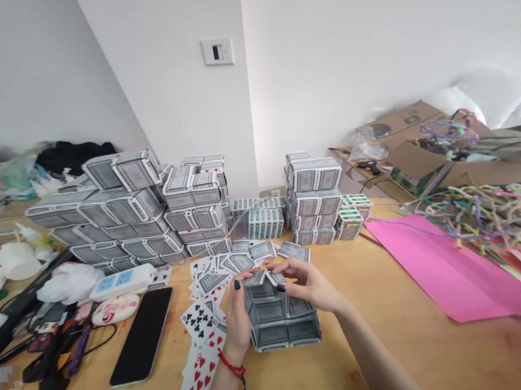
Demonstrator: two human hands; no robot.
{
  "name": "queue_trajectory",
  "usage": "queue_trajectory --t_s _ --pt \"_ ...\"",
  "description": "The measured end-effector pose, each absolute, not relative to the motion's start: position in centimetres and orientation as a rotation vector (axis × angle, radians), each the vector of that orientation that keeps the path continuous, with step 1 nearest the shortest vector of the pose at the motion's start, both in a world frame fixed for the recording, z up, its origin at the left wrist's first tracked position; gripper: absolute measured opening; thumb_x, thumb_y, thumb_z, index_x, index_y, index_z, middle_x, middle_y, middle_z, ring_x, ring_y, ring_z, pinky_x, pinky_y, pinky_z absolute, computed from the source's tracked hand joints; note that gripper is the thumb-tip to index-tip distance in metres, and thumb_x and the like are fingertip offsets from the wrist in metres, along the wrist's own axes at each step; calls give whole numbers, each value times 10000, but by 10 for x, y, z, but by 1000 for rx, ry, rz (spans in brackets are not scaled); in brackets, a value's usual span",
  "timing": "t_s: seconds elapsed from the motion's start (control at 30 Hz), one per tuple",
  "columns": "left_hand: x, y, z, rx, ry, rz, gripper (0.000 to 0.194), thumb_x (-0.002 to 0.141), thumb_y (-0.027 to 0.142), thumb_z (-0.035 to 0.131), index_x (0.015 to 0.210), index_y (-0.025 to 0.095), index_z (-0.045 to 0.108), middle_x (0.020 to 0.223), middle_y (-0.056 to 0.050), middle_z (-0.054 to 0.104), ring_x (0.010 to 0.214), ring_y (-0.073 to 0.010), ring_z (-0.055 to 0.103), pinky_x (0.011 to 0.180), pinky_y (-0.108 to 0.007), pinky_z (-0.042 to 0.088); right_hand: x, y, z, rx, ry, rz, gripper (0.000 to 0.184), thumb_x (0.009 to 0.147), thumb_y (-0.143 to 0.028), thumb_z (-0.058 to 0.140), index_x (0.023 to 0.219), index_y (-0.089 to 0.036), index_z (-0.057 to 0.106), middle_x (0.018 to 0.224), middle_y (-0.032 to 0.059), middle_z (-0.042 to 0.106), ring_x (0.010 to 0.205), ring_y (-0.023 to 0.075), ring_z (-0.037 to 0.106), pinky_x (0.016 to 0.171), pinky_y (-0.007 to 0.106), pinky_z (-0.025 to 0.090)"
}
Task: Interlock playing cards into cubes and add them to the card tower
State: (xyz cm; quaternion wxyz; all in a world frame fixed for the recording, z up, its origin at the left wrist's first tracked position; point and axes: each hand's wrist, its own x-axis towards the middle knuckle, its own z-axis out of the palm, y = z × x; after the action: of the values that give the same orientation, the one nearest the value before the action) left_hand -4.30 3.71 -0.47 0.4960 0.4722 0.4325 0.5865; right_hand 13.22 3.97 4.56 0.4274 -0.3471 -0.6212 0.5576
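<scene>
Your card box (285,332) stands on the wood table (405,342), walls up, top flaps (276,277) peaked, near side open; loose cards (200,321) lie unused alongside. L hand (237,316) & R hand (303,282) grip its top edge; can't tell if flaps join. Built blocks (136,201) behind, nr pale wall (340,37).
</scene>
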Motion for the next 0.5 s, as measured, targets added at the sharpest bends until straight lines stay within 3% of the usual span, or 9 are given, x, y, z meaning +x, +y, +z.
queue_trajectory --t_s 0.3,0.5 --pt "-41 37 -3 1088 1036 1413 373 853 442 347 1004 190 577 1054 -56 611 1048 -198 525 952 -346 373 134 41 45 -831 -1530 1445 292 723 -388 634 923 -198 538 1070 86 578 1027 224 537 845 357 425" --pt "-41 36 -2 1099 1026 1432 357 850 440 358 968 190 584 1043 -49 615 1015 -189 542 933 -331 384 136 40 46 -813 -1540 1463 283 721 -361 644 927 -199 537 1188 104 533 1065 228 527 849 353 426"
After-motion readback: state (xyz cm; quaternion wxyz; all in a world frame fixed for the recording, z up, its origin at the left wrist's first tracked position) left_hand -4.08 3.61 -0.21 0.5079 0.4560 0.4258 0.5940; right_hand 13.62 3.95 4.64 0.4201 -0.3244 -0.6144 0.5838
